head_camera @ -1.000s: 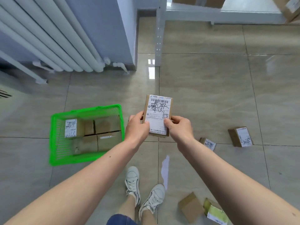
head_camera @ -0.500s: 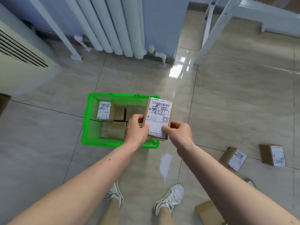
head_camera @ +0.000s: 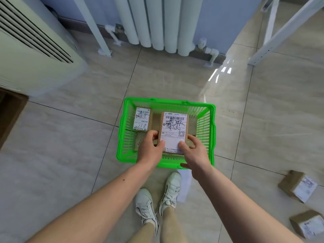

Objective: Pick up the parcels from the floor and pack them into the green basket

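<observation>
The green basket (head_camera: 122, 137) stands on the tiled floor straight ahead, holding several brown parcels; one with a white label (head_camera: 142, 119) lies at its far left. Over the basket I hold a flat brown parcel with a large white shipping label (head_camera: 173, 127). My left hand (head_camera: 150, 149) grips its lower left edge and my right hand (head_camera: 194, 151) its lower right edge, thumbs on the label. Two more parcels lie on the floor at the right, one (head_camera: 298, 185) nearer the basket and one (head_camera: 308, 225) at the lower right edge.
A white radiator (head_camera: 157, 21) stands against the blue wall behind the basket. A cream appliance with vents (head_camera: 29, 50) fills the left. White shelf legs (head_camera: 280, 32) rise at the upper right. My white shoes (head_camera: 157, 199) stand just before the basket, beside a paper scrap (head_camera: 185, 183).
I have turned left and stepped toward the basket. The held parcel has gone from beside the basket to over its middle, lower than before. Both hands keep their grip.
</observation>
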A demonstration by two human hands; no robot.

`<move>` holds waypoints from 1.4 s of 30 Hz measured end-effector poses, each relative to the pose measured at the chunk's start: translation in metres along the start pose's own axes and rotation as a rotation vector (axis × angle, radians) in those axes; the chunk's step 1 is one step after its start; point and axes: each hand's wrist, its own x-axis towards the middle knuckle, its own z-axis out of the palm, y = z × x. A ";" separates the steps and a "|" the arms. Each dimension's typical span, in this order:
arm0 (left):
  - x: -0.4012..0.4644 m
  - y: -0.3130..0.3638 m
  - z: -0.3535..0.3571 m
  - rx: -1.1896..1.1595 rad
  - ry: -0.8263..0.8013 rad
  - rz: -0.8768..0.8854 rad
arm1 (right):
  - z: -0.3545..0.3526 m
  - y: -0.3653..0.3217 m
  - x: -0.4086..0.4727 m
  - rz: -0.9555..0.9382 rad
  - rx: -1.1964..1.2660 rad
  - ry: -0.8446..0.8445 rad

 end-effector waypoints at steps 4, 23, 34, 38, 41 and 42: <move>0.043 -0.023 0.005 -0.013 -0.016 -0.046 | 0.033 0.008 0.043 0.025 -0.049 -0.036; 0.212 -0.143 0.074 0.014 0.230 -0.276 | 0.133 0.070 0.244 0.113 0.027 -0.022; 0.229 -0.147 0.065 0.086 0.205 -0.354 | 0.127 0.063 0.250 0.201 0.012 -0.068; 0.203 -0.130 0.053 0.069 0.194 -0.380 | 0.109 0.055 0.224 0.286 0.057 -0.030; 0.176 -0.106 0.042 0.076 0.188 -0.369 | 0.090 0.040 0.188 0.292 0.096 -0.003; 0.166 -0.096 0.038 0.083 0.185 -0.363 | 0.084 0.035 0.175 0.276 0.119 0.012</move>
